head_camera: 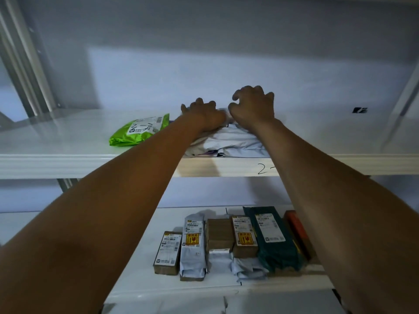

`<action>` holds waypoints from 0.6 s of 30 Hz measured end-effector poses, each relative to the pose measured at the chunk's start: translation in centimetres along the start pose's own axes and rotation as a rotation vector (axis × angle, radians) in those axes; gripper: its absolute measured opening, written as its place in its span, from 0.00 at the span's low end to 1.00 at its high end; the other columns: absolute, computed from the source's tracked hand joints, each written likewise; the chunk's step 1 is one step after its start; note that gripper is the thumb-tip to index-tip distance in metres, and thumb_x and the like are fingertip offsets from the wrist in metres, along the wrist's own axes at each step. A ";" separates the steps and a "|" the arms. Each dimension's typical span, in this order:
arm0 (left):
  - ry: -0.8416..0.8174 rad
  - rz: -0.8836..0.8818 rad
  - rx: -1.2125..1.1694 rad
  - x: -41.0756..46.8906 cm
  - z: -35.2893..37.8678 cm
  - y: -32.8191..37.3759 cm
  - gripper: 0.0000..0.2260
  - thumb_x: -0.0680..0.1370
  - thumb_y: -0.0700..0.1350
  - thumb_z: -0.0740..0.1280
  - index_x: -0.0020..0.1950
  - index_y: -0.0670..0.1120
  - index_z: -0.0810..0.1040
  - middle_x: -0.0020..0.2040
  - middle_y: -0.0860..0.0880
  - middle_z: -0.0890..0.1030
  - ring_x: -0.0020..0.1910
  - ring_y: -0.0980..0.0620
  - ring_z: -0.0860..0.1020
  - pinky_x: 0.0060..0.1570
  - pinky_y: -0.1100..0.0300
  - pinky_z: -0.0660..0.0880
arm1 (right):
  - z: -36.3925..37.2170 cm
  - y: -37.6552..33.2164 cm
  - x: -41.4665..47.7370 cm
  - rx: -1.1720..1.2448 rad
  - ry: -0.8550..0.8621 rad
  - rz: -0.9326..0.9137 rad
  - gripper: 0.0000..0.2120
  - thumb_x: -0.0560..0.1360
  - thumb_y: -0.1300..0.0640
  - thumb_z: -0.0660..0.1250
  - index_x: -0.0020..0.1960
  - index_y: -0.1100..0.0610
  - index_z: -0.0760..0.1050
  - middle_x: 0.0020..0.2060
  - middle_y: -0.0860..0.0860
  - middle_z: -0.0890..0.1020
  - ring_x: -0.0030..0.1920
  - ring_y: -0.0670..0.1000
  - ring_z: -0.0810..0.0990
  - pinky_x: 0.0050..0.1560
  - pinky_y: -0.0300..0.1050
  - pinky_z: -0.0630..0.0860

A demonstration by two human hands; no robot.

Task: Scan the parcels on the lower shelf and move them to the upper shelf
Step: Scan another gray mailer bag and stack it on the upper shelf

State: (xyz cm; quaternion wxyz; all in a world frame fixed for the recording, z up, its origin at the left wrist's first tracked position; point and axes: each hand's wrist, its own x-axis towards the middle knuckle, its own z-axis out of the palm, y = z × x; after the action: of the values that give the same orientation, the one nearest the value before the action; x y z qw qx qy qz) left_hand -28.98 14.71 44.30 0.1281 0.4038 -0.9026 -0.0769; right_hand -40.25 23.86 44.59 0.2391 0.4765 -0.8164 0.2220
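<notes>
The upper shelf (68, 164) is a white board that spans the full width of the view. The lower shelf (140, 279) sits below it, also white.

A row of parcels (220, 236) stands on the lower shelf, side by side and touching. From left to right it shows 1 small brown box (167, 252), 1 pale grey bag (192, 243) with a yellow sticker, 2 brown boxes and 1 dark green bag (274, 241). An orange-brown item at the right end is partly hidden by the right forearm.

A white parcel (233, 141), soft and crumpled, lies on the upper shelf at its front edge, near the centre. A green parcel (138, 132) lies flat on the same shelf, just beside the white parcel to its left, label up.

Both arms reach up to the upper shelf. The left hand (204, 114) rests on the far end of the white parcel with its fingers curled down over it. The right hand (251, 107) is close beside the left, above the same end of the parcel. Its fingers are curled in a claw shape; whether they grip the parcel cannot be told.

A handwritten "2-" mark (264, 169) is on the front edge of the upper shelf.
</notes>
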 end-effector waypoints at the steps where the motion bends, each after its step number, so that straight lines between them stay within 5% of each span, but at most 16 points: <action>1: 0.044 0.009 -0.015 -0.2 -0.2 0.1 0.25 0.79 0.53 0.61 0.76 0.48 0.68 0.75 0.38 0.63 0.75 0.38 0.63 0.76 0.43 0.57 | -0.8 -0.3 -0.3 0.071 0.182 -0.015 0.20 0.73 0.51 0.55 0.53 0.56 0.82 0.54 0.57 0.84 0.56 0.61 0.80 0.55 0.52 0.72; 4: 0.130 0.110 0.010 -0.8 -1.2 0.2 0.21 0.77 0.50 0.69 0.69 0.47 0.75 0.68 0.39 0.69 0.69 0.38 0.68 0.67 0.48 0.69 | -3.0 -0.9 -0.9 0.208 0.466 -0.035 0.14 0.72 0.54 0.56 0.39 0.57 0.79 0.32 0.52 0.80 0.35 0.58 0.78 0.36 0.44 0.68; 10: 0.149 0.271 -0.175 -4.4 -3.5 1.1 0.07 0.77 0.43 0.66 0.51 0.42 0.82 0.49 0.43 0.84 0.47 0.43 0.82 0.53 0.49 0.80 | -4.9 -2.2 -3.5 0.178 0.438 -0.054 0.13 0.71 0.55 0.58 0.40 0.57 0.80 0.33 0.52 0.83 0.35 0.57 0.78 0.36 0.44 0.69; 13: 0.209 0.283 -0.144 -6.7 -3.8 1.1 0.07 0.74 0.38 0.65 0.36 0.43 0.74 0.36 0.45 0.78 0.40 0.42 0.78 0.39 0.55 0.73 | -4.4 -3.1 -5.4 0.170 0.361 -0.027 0.14 0.70 0.54 0.57 0.40 0.57 0.80 0.34 0.53 0.83 0.38 0.60 0.79 0.39 0.47 0.73; 18: 0.301 0.287 -0.172 -11.0 -3.8 -1.6 0.15 0.75 0.42 0.66 0.30 0.43 0.68 0.28 0.46 0.68 0.31 0.44 0.68 0.32 0.58 0.63 | -3.4 -5.3 -9.3 0.182 0.422 -0.043 0.13 0.70 0.53 0.58 0.37 0.58 0.77 0.30 0.55 0.81 0.32 0.60 0.74 0.33 0.46 0.66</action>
State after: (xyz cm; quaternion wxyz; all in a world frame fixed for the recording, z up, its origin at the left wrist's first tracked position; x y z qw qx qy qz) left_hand -19.67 21.69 45.73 0.3048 0.2658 -0.9116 -0.0733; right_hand -30.95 29.75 42.39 0.3654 0.4562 -0.7147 0.3842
